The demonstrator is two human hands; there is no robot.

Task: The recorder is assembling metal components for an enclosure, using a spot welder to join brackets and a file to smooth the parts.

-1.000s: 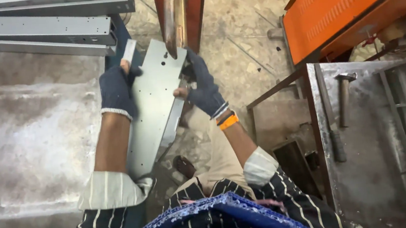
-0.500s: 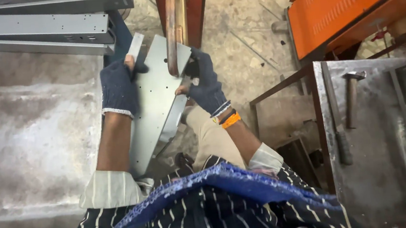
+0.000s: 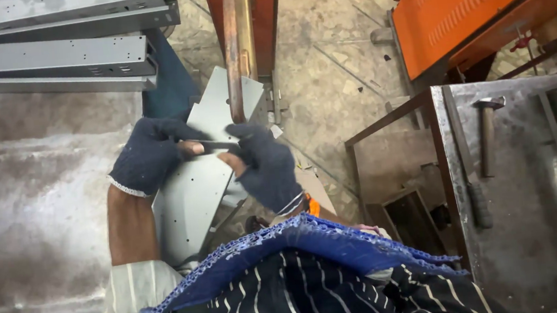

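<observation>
Both my hands wear dark blue knit gloves. My left hand (image 3: 147,156) and my right hand (image 3: 266,167) together pinch a thin dark strip or edge between them, just above a long grey sheet-metal panel (image 3: 191,197) with small holes. The panel runs from my lap up under a vertical copper-coloured rod (image 3: 234,53) of a red machine (image 3: 263,17). What exactly the thin piece is stays unclear. A blue cloth (image 3: 313,247) and my striped shirt hide the panel's near end.
Grey metal channels (image 3: 48,62) are stacked at top left over a worn metal table (image 3: 20,199). An orange machine cover (image 3: 473,5) fills the top right. A hammer (image 3: 486,131) lies on a steel bench (image 3: 533,221) at right, beside a dark-handled tool (image 3: 479,203).
My hands have left the panel's two edges and come together over its middle. The view has tilted nearer, and the blue cloth now covers more of the lower frame.
</observation>
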